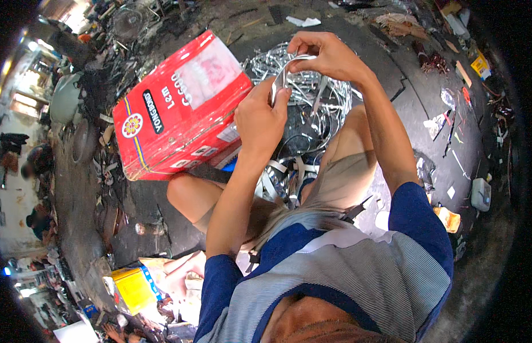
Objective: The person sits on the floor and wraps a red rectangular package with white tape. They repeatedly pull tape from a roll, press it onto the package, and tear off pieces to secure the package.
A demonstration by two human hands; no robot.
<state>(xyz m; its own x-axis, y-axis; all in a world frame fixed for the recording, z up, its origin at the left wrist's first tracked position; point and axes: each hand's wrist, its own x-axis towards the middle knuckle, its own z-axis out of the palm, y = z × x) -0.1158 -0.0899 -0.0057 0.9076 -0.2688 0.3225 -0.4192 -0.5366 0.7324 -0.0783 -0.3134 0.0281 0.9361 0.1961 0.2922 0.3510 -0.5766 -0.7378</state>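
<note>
A narrow, silvery-white strip [281, 80] is stretched and bent between my two hands above my lap. My left hand [259, 121] pinches its lower end between thumb and fingers. Farther up and to the right, my right hand [326, 55] has thumb and fingertips closed on its other end. Beneath and behind the hands lies a tangled heap of shiny silver strips [333, 94]. Close by on the left, a big red rectangular tin [157, 117] lies tilted, its near edge by my left knee. Several more pale strips [268, 186] lie between my legs.
Scraps, including clear plastic [434, 127], litter the dark floor on the right, near a white plastic container [481, 194]. A yellow box [133, 290] stands at lower left. Dark clutter and a round fan-like object [127, 23] are at the far left. Other people sit along the left edge.
</note>
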